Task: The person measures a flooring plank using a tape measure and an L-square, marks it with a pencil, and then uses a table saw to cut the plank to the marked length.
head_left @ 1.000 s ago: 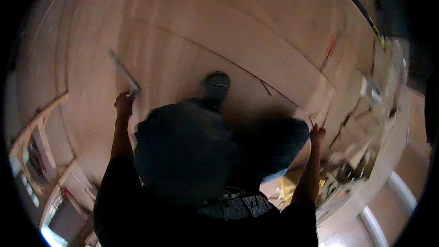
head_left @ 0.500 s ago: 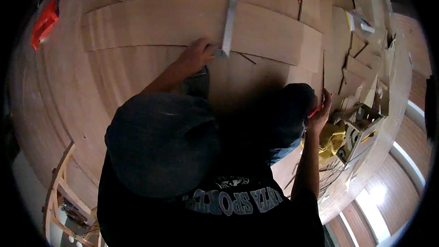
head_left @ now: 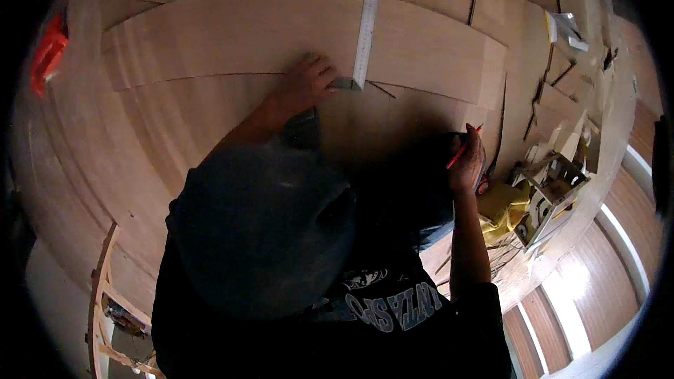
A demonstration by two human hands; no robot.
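Note:
A wide strip of brown board [head_left: 232,31], cardboard or thin wood, lies across the work surface in front of me. Over it a metal try square [head_left: 367,24] points away from me, its short stock along the strip's near edge. The fingers of my left hand [head_left: 307,81] are closed at the end of that stock. Off to the right, beside my knee, my right hand [head_left: 467,161] grips a slim red pencil [head_left: 456,156]. A short dark sliver or slit shows just right of the stock. My bent head and dark clothing hide the surface below.
An orange-red plastic piece [head_left: 49,56] lies far left. On the right are board scraps [head_left: 558,109], a clear plastic packet [head_left: 567,31], a yellow cloth or bag [head_left: 504,210] and an open wooden box [head_left: 551,200] with items inside. A wooden frame [head_left: 105,288] stands at lower left.
My right hand has lifted from beside the knee and come a little inward with the red pencil. My left hand stays at the square's stock. The whole view has shifted slightly.

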